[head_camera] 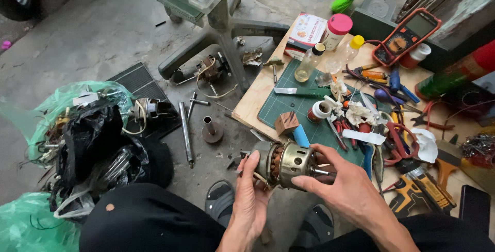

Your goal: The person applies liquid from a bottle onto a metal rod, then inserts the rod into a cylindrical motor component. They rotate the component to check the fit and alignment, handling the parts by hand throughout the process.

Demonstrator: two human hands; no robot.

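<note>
Your left hand (249,200) is cupping the near end of a small electric motor (282,163) above your knees, fingers curled around its casing. Your right hand (344,187) is gripping the far side, where its shaft (324,172) is pointing rightward toward the cluttered cutting mat (289,108).

- Two hands: left hand (249,200) and right hand (344,190), both on one fan motor (282,163)
- One green cutting mat (301,110), just beyond the motor
- One orange multimeter (407,35), beyond the mat to its right
- Three small bottles beyond the mat: pink-capped (336,31), black-capped (309,62), yellow-capped (350,48)
- One wooden block (286,123) on the mat
- Two green plastic bags (31,221), well left of the motor
- One black bag (95,143) between them
</note>
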